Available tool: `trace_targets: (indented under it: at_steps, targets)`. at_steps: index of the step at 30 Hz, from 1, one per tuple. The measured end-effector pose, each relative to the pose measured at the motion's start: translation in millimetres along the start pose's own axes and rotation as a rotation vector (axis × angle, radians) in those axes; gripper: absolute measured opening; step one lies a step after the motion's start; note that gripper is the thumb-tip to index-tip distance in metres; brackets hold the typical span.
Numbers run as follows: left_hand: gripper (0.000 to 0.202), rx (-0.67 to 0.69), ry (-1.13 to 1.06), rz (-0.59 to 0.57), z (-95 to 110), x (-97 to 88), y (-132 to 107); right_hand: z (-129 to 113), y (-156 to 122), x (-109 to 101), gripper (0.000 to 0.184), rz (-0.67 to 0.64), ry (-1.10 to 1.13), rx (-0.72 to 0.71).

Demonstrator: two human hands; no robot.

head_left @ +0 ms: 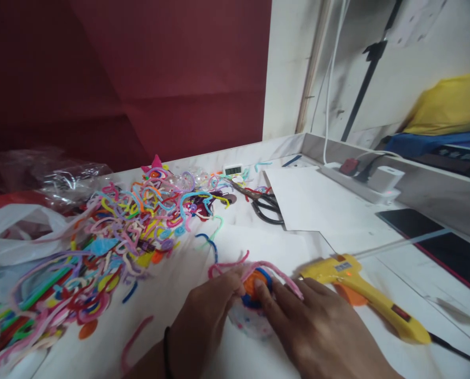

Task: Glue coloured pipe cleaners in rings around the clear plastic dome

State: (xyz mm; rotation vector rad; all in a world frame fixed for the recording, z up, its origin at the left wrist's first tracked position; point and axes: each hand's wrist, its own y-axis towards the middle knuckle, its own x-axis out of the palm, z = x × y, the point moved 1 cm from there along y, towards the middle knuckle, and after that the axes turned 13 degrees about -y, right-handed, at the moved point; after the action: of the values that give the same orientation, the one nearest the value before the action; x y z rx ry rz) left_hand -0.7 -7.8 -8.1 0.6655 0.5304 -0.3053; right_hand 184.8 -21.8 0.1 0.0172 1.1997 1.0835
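Both my hands press on a small craft piece (254, 295) on the white table: a pale speckled base with an orange and blue coil on top and a pink pipe cleaner (274, 269) looped over it. My left hand (207, 321) pinches the piece from the left, fingers closed on it. My right hand (322, 331) holds it from the right, fingertips on the coil. A yellow hot glue gun (369, 295) lies just right of my right hand, touching nothing I hold.
A big heap of coloured pipe cleaners (112, 237) covers the left of the table, beside plastic bags (17, 231). Black scissors (268, 208), white paper sheets (314, 202), a power strip (361, 181) and a dark tablet (440, 245) lie farther back and right.
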Motion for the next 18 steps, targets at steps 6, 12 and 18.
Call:
trace_targets:
  at_steps: [6,12,18]
  targets:
    - [0.019,0.012,-0.014,-0.016,-7.5,4.0,-3.8,-7.5,-5.8,1.6,0.039,0.032,-0.037,0.01]
    - [0.024,-0.006,-0.001,-0.056,-16.0,5.2,-10.5,-18.2,-12.8,5.9,0.04,0.107,-0.094,0.042]
    - [0.028,0.032,0.024,-0.082,-12.5,-0.7,-6.5,-15.8,-15.4,3.0,0.045,0.152,-0.034,0.104]
